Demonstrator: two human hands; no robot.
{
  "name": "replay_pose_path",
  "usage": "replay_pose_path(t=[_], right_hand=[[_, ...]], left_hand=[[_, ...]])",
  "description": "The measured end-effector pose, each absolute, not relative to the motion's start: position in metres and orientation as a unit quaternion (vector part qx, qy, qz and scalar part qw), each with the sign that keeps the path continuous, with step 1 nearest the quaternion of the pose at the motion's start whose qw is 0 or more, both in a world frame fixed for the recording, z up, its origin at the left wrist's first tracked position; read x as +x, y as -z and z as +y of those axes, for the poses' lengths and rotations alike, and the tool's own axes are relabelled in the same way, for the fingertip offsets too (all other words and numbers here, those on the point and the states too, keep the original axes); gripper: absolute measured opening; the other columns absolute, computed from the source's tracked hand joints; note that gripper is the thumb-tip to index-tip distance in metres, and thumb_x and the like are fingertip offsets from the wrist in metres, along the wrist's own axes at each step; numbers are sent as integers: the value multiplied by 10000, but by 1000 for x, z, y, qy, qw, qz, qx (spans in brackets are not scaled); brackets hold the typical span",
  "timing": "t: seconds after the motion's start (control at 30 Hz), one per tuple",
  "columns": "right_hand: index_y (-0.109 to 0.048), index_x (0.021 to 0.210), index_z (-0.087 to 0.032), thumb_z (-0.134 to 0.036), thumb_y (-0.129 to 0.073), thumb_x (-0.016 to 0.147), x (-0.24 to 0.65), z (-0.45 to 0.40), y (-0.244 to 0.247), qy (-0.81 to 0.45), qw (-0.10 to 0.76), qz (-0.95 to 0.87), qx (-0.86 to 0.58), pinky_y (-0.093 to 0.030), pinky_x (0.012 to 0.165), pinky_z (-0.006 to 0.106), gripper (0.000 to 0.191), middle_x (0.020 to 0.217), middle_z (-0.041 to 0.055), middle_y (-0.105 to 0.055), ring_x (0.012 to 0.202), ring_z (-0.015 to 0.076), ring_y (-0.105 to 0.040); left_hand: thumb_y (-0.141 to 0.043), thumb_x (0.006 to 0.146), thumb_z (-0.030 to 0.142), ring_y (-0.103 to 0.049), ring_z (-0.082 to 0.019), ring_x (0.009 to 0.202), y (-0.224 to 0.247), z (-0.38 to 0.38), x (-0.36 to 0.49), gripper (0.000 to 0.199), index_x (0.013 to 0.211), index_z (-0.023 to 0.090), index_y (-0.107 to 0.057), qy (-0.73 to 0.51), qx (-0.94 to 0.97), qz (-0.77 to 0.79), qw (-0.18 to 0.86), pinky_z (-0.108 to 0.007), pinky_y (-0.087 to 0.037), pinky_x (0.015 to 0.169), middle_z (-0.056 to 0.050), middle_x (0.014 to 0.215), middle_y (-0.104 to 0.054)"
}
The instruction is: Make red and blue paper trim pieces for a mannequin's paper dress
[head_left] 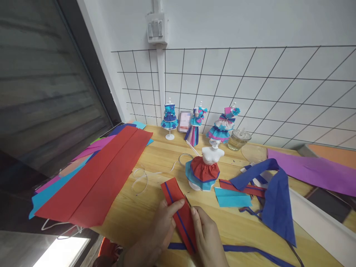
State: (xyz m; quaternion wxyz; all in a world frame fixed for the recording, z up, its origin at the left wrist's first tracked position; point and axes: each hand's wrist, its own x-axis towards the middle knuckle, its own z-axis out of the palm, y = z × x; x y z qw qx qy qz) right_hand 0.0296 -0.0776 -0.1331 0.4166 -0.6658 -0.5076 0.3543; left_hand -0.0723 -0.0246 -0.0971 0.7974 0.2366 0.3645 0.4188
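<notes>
A flat, oblong red fabric-like strip with a blue stripe (185,220) is pinched in the left-hand grip (164,218); at its edge, a thin dark tool (188,201), mostly hidden, is held in the right-hand grip (207,231). The strip is probably best kept taut. Beyond both grips, a glossy white mannequin bust (213,155) is dressed in a gathered red-and-turquoise skirt (205,168).

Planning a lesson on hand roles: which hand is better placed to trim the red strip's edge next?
Probably the right hand: it seems to hold a dark tool at the edge of the red strip, which the left hand pinches.
</notes>
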Motion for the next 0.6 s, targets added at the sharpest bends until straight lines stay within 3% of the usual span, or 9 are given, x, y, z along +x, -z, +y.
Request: replay_pose_path(t=[0.17,0.33,0.5,0.6], right_hand=[[-567,749,-203,-497,-273,923,34,-81,129,-328,421,-516,-670,-445,605,220,451,674,22,-612,633,157,-576],[-640,1004,-214,-469,-362,905,70,-90,132,-281,355,-566,-689,-478,801,265,390,994,72,-694,943,212,-632],[-641,1002,-242,-499,-380,878,124,-99,150,-137,234,-581,-768,-513,681,312,387,966,78,-688,846,236,-664],[-620,1004,-227,-471,-331,899,149,-102,166,-51,200,-585,-785,-502,648,320,393,910,87,-658,793,230,-658]], left_hand=[[-733,631,239,-659,-206,784,100,-21,-76,291,874,116,-631,-411,232,372,799,-298,-490,751,-71,786,-695],[-701,653,286,-642,-168,649,106,-8,-94,227,755,147,-553,-347,269,434,787,-274,-474,634,-36,695,-667],[-688,632,287,-632,-166,590,106,7,-113,240,781,151,-558,-234,361,435,791,-279,-466,574,-69,789,-690],[-717,543,222,-610,-172,532,108,12,-120,242,735,136,-597,-191,410,438,776,-270,-451,531,-56,687,-681]])
